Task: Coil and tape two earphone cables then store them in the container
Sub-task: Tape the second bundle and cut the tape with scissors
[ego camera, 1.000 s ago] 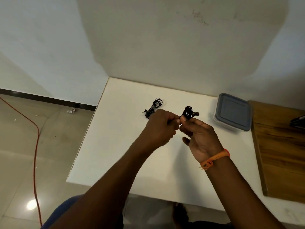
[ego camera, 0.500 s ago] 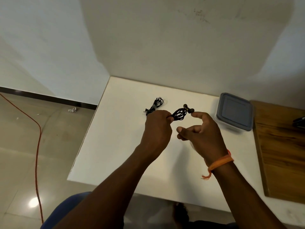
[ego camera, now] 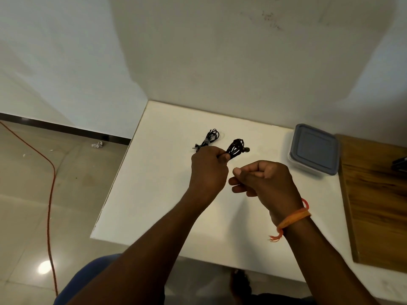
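Note:
My left hand (ego camera: 208, 170) pinches one end of a coiled black earphone cable (ego camera: 236, 147) and holds it just above the white table (ego camera: 154, 183); an earbud sticks out on the coil's right. My right hand (ego camera: 264, 179) hovers to the right of and nearer than the coil, apart from it, with its fingers curled and nothing visible in them. A second black earphone coil (ego camera: 211, 138), bound round its middle with a pale strip, lies on the table just beyond my left hand. The clear container (ego camera: 294, 160) with its grey lid (ego camera: 315, 148) on stands at the right.
A wooden board (ego camera: 374, 205) lies along the table's right side, with a dark object (ego camera: 399, 164) at its far edge. The wall runs behind the table. On the floor to the left lies an orange cord (ego camera: 50, 194). The table's left edge drops to the floor.
My right hand has let go of the coil and drawn back toward me, curling its fingers. The coil now stays in my left hand alone.

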`<state>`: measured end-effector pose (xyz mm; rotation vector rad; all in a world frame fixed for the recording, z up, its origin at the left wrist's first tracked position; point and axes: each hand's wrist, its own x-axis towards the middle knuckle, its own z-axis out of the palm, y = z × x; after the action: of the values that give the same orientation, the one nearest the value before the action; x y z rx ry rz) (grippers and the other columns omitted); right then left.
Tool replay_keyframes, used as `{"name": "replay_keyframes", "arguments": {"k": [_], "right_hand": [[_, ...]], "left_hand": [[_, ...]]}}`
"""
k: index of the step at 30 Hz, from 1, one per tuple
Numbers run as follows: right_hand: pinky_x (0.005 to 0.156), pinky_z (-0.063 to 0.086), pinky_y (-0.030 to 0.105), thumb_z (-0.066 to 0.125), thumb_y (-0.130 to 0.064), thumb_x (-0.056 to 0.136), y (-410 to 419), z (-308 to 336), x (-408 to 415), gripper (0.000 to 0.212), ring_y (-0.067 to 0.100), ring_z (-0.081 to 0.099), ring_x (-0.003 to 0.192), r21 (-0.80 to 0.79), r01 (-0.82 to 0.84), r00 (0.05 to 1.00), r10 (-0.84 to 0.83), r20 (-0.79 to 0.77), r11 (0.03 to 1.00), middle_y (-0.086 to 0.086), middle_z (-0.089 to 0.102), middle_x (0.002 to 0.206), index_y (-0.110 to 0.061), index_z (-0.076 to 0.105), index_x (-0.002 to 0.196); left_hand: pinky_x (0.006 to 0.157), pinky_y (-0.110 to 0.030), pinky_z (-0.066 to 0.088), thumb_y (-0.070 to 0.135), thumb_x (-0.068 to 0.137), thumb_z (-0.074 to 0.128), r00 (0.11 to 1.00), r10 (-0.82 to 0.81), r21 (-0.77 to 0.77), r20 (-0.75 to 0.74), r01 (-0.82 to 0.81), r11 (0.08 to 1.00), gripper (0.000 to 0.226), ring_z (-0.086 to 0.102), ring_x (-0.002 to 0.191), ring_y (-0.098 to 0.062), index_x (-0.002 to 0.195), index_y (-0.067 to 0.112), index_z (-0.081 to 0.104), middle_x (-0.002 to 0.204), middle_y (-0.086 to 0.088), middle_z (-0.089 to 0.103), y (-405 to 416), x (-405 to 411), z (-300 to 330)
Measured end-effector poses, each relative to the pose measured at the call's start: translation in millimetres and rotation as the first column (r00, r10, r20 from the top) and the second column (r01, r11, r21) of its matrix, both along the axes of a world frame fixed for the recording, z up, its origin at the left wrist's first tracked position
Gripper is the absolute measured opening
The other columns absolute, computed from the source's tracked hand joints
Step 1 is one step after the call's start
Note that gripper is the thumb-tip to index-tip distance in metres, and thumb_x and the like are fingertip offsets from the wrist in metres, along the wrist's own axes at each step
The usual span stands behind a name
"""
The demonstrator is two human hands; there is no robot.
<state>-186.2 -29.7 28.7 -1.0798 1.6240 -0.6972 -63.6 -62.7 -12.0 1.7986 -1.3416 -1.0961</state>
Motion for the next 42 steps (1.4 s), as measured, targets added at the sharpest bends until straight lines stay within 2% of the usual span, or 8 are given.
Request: {"name": "replay_keyframes", "arguments": {"k": [7, 15, 23, 28, 30, 34, 37, 42], "right_hand": [[0.061, 0.053, 0.028, 0.069, -0.019, 0.087, -2, 12, -7, 0.015, 0.021, 0.073, 0.065, 0.042, -0.017, 0.999, 0.015, 0.047, 0.999, 0.004, 0.075, 0.073, -0.005, 0.068, 0.090], [0.059, 0.053, 0.028, 0.070, -0.014, 0.084, -12, 14, -22, 0.007, 0.020, 0.070, 0.061, 0.071, -0.079, 0.993, 0.073, 0.090, 0.994, 0.011, 0.075, 0.074, -0.007, 0.070, 0.088], [0.034, 0.022, 0.011, 0.072, -0.021, 0.068, -30, 2, -63, 0.028, 0.005, 0.034, 0.032, 0.276, -0.051, 0.980, -0.005, 0.199, 0.960, 0.009, 0.066, 0.065, -0.002, 0.066, 0.087], [0.033, 0.022, 0.009, 0.063, -0.011, 0.086, -34, -16, -73, 0.011, 0.003, 0.032, 0.030, 0.406, 0.010, 0.959, -0.123, 0.254, 0.914, 0.003, 0.058, 0.058, -0.008, 0.068, 0.096], [0.040, 0.032, 0.013, 0.067, -0.015, 0.083, -34, -23, -73, 0.010, 0.004, 0.032, 0.032, 0.444, 0.033, 0.957, -0.157, 0.245, 0.895, 0.001, 0.059, 0.059, -0.012, 0.068, 0.092], [0.093, 0.044, 0.041, 0.077, -0.019, 0.071, -31, -32, -68, 0.007, 0.016, 0.051, 0.060, 0.467, 0.106, 0.949, -0.230, 0.216, 0.878, 0.001, 0.062, 0.059, -0.017, 0.073, 0.077], [0.095, 0.046, 0.046, 0.076, -0.017, 0.075, -31, -34, -66, 0.003, 0.027, 0.060, 0.084, 0.442, 0.126, 0.958, -0.225, 0.178, 0.888, 0.004, 0.063, 0.062, -0.015, 0.074, 0.076], [0.088, 0.045, 0.044, 0.070, -0.023, 0.082, -31, -37, -71, 0.014, 0.024, 0.057, 0.077, 0.398, 0.115, 0.968, -0.192, 0.160, 0.910, 0.004, 0.059, 0.061, -0.017, 0.071, 0.069]], "left_hand": [[0.058, -0.035, 0.041, 0.006, 0.093, 0.053, 0.969, -0.176, -0.007, 0.173, 0.180, 0.984, 0.018, 0.050, 0.062, -0.021, 0.080, -0.001, 0.064, 0.069, -0.012, 0.060, 2, -3, -9], [0.048, -0.028, 0.027, -0.007, 0.080, 0.045, 0.778, -0.526, 0.044, 0.343, 0.546, 0.837, 0.033, 0.037, 0.051, -0.015, 0.057, 0.015, 0.038, 0.055, 0.001, 0.041, 11, -4, -9], [0.059, -0.022, 0.040, 0.006, 0.095, 0.054, 0.669, -0.735, 0.040, 0.113, 0.736, 0.676, 0.021, 0.055, 0.072, -0.019, 0.100, 0.009, 0.074, 0.081, -0.006, 0.065, 11, -5, 5], [0.065, -0.025, 0.038, 0.008, 0.098, 0.053, 0.621, -0.770, -0.029, 0.148, 0.781, 0.624, 0.021, 0.051, 0.078, -0.020, 0.106, 0.007, 0.072, 0.081, -0.001, 0.055, 15, -11, 6], [0.066, -0.030, 0.034, 0.006, 0.098, 0.049, 0.582, -0.779, -0.038, 0.233, 0.806, 0.591, 0.021, 0.048, 0.079, -0.021, 0.103, 0.004, 0.070, 0.080, 0.000, 0.047, 17, -14, 4], [0.059, -0.028, 0.027, -0.003, 0.095, 0.043, 0.580, -0.747, -0.056, 0.325, 0.800, 0.597, 0.025, 0.043, 0.075, -0.021, 0.106, 0.004, 0.065, 0.084, -0.002, 0.038, 23, -21, -1], [0.062, -0.027, 0.026, -0.006, 0.093, 0.043, 0.577, -0.714, -0.111, 0.397, 0.802, 0.587, 0.032, 0.041, 0.079, -0.021, 0.114, 0.006, 0.063, 0.088, -0.004, 0.040, 28, -25, -3], [0.059, -0.037, 0.040, -0.015, 0.081, 0.047, 0.643, -0.576, -0.254, 0.505, 0.748, 0.613, 0.050, 0.034, 0.077, -0.017, 0.125, 0.008, 0.057, 0.087, -0.006, 0.045, 27, -24, -7]]}}
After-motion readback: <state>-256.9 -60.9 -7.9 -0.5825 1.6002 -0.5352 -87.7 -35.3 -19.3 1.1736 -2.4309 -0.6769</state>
